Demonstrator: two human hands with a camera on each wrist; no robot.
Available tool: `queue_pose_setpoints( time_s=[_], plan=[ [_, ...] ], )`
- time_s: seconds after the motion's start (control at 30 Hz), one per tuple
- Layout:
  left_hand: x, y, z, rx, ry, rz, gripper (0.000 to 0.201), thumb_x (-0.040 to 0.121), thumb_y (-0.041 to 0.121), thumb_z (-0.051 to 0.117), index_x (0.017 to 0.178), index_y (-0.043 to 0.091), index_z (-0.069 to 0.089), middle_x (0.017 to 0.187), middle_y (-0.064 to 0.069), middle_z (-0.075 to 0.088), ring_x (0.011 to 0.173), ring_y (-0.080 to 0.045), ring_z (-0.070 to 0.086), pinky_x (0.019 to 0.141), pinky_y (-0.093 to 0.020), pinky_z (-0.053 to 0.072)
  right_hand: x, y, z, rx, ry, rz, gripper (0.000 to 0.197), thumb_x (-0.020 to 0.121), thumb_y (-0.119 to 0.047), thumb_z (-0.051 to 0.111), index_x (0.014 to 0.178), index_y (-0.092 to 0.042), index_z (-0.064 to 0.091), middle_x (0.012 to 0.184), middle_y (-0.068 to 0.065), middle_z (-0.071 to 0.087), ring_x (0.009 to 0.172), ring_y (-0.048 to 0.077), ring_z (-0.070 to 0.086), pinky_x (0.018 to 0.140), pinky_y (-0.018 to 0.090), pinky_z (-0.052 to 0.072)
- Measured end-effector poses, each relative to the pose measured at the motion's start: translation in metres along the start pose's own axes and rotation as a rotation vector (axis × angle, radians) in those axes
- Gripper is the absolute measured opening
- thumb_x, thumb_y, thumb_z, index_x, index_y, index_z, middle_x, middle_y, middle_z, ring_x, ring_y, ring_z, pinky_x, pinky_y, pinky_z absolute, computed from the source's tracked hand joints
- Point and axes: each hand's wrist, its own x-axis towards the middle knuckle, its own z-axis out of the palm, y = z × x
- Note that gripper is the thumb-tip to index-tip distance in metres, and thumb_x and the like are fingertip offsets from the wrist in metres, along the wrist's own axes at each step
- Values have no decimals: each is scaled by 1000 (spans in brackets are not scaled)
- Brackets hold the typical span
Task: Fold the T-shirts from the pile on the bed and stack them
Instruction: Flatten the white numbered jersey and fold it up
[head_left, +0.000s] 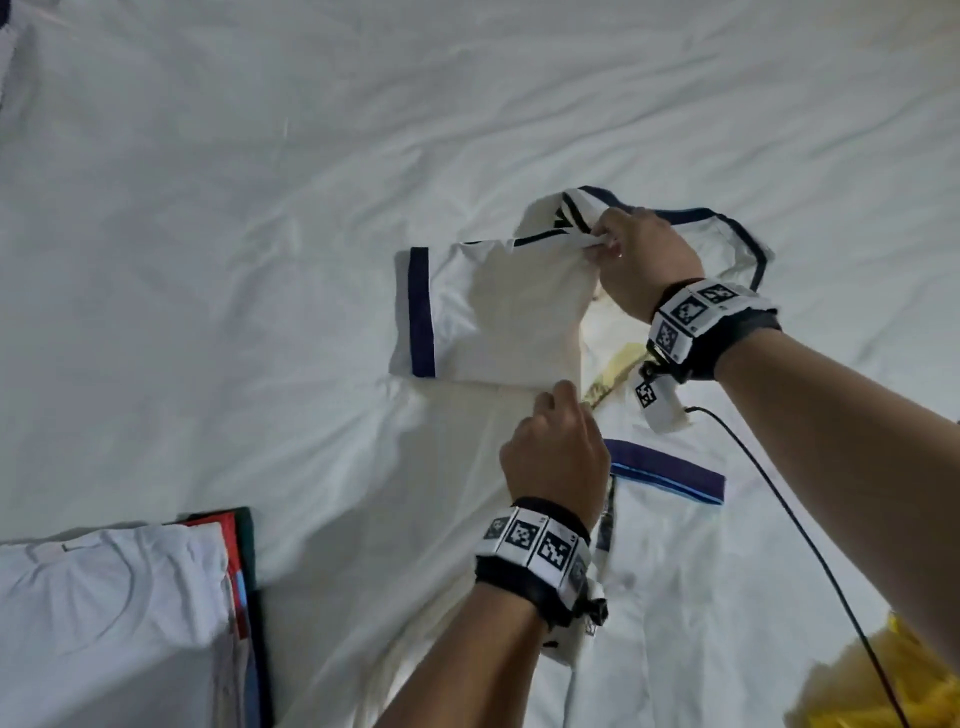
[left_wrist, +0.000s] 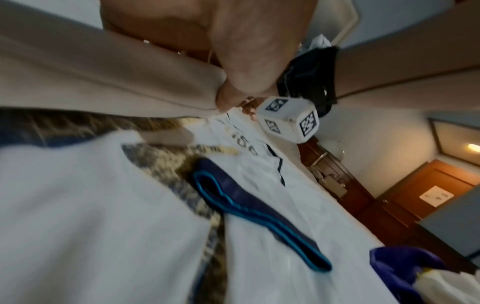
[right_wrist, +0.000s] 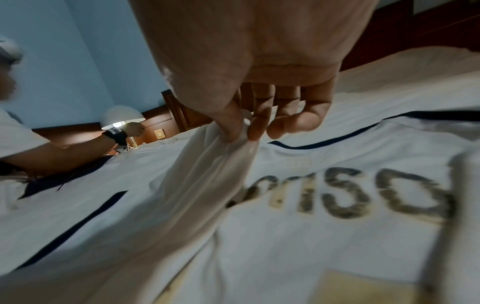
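— Which step is this?
— Folding one side: both the left hand (head_left: 558, 452) and right hand (head_left: 641, 260) pinch the white shirt (head_left: 498, 317) lying on the bed (head_left: 260, 182).
— Next?
— Probably lay that flap flat across the shirt.

White dome lamp (right_wrist: 122, 119) by the wooden headboard (right_wrist: 179, 115); black cable (head_left: 810, 540) across the sheet
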Motion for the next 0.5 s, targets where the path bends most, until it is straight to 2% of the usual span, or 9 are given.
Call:
queue_pose_setpoints(
  time_s=[0.13, 0.2, 0.23, 0.3, 0.33, 0.37, 0.43, 0.5],
  plan=[
    [-6, 9, 29, 85, -97, -23, 10, 92, 22, 64, 97, 17, 56, 86, -2, 64, 60, -27, 64, 48, -30, 35, -20, 14, -2, -10, -12, 43, 27, 99, -26, 51, 126, -25, 56, 117, 7, 63, 102, 31, 62, 76, 37, 47],
    [-9, 4, 36, 123, -118, -7, 14, 90, 23, 64, 101, 17, 58, 89, -2, 64, 61, -26, 65, 48, -29, 33, -43, 11, 4, 16, -22, 67, 33, 101, -27, 48, 133, -25, 47, 115, 6, 63, 97, 28, 59, 77, 38, 45],
    [-11, 1, 37, 130, -105, 7, 15, 90, 24, 60, 103, 17, 58, 89, -2, 64, 61, -26, 65, 48, -29, 33, -56, 7, 9, 45, -33, 84, 34, 102, -29, 47, 135, -25, 45, 112, 4, 63, 94, 25, 56, 79, 39, 45],
    [-20, -4, 33, 109, -105, 17, 29, 90, 31, 41, 109, 18, 58, 91, -3, 63, 64, -28, 65, 49, -31, 38, -87, -2, 22, 122, -78, 117, 35, 102, -37, 44, 135, -24, 42, 105, 3, 64, 90, 25, 58, 76, 39, 47],
    [-26, -9, 28, 106, -140, -1, 37, 89, 34, 33, 112, 18, 57, 95, -4, 63, 70, -30, 66, 53, -33, 42, -104, -7, 30, 149, -113, 128, 37, 102, -41, 44, 134, -24, 41, 102, 2, 63, 87, 26, 60, 73, 38, 46],
    [-33, -15, 21, 113, -201, -28, 37, 92, 34, 32, 117, 18, 55, 100, -5, 62, 78, -31, 66, 60, -35, 44, -120, -11, 38, 162, -148, 143, 39, 101, -44, 45, 133, -24, 39, 100, 0, 60, 84, 27, 60, 71, 38, 45],
    [-51, -38, 8, 176, -273, -42, 31, 96, 27, 51, 125, 18, 48, 107, -6, 61, 91, -30, 66, 68, -35, 46, -151, -17, 55, 165, -190, 175, 43, 97, -44, 52, 131, -24, 35, 107, 1, 56, 83, 29, 60, 70, 38, 46],
    [-73, -63, -7, 265, -318, -8, 47, 89, 20, 69, 128, 18, 43, 106, -5, 62, 92, -28, 68, 72, -37, 55, -181, -23, 69, 144, -203, 182, 51, 95, -36, 60, 132, -20, 29, 125, 8, 51, 85, 34, 63, 70, 41, 52]
  ],
)
